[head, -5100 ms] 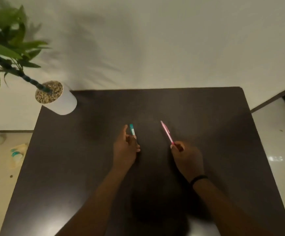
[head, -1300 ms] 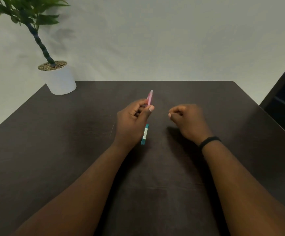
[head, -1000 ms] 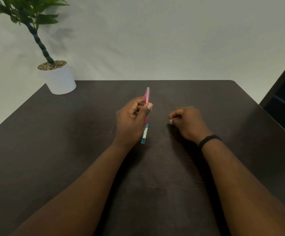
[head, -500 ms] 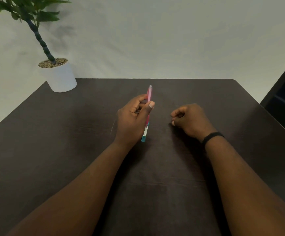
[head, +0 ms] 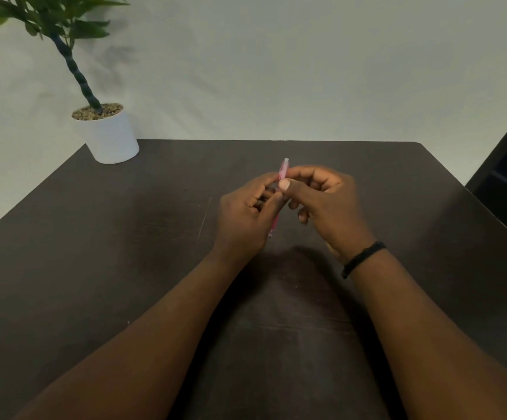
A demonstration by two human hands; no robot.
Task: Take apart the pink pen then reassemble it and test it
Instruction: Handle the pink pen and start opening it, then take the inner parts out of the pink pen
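Since half a second ago, my right hand (head: 328, 204) has come across from its rest at three o'clock of the left hand (head: 246, 216) and now pinches the upper end of the pink pen (head: 283, 171). At eleven o'clock the potted plant (head: 106, 134) sits on the table (head: 124, 237). My left hand grips the barrel, fingers curled round it. I judge disassembly is just beginning; next calls for a counter-twist. The pen stands near upright between both hands, above the table.

My left hand (head: 244, 219) and right hand (head: 326, 204) meet at the frame centre, fingers curled in a pinching grip, forearms reaching forward.
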